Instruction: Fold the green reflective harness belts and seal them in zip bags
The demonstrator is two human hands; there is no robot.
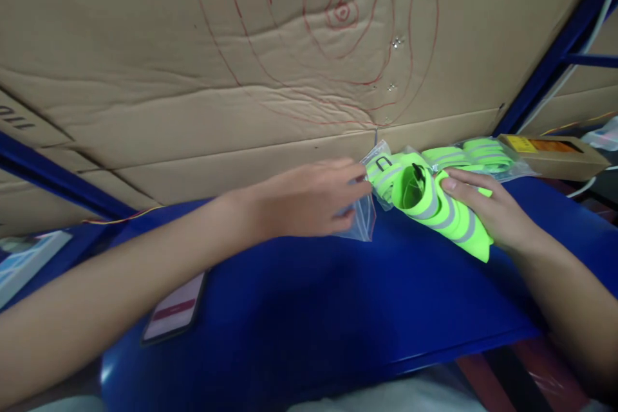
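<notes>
My right hand [476, 199] is closed on a loosely rolled neon yellow-green reflective strap [451, 219] with grey stripes. The roll is held tilted above the table, and a small black piece shows at its near opening. Left of it, my left hand [323, 196] has its fingers bent and apart, slightly blurred. A clear zip bag [362, 222] shows just below and behind those fingers; whether they touch it I cannot tell. Behind the held roll lies a bagged neon strap [383, 167] with a black buckle.
More bagged neon straps [466, 154] lie along the back beside a cardboard box [555, 154]. A phone [176, 309] rests on the blue table [299, 315], partly under my left forearm. Behind stands a cardboard panel [145, 64] with red rings drawn on it.
</notes>
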